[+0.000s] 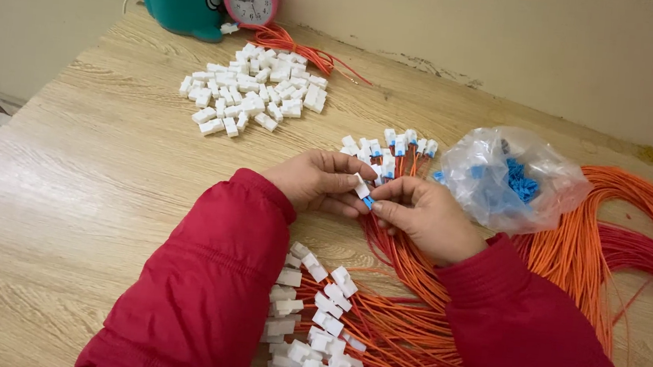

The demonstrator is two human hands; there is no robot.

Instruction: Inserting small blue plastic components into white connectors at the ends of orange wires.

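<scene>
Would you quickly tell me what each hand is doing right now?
Left hand: closed, pinching the white connector.
Right hand: closed, fingertips on the connector's blue end.

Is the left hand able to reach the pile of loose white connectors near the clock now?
Probably yes: bare table lies between the left hand and the pile, though it holds a white connector.

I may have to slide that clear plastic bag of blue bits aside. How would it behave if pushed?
The clear bag looks thin and crumpled, so it would probably deform rather than slide neatly. The small blue pieces inside seem loose and light, likely to shift. Its mouth is unclear, so some might spill.
</scene>
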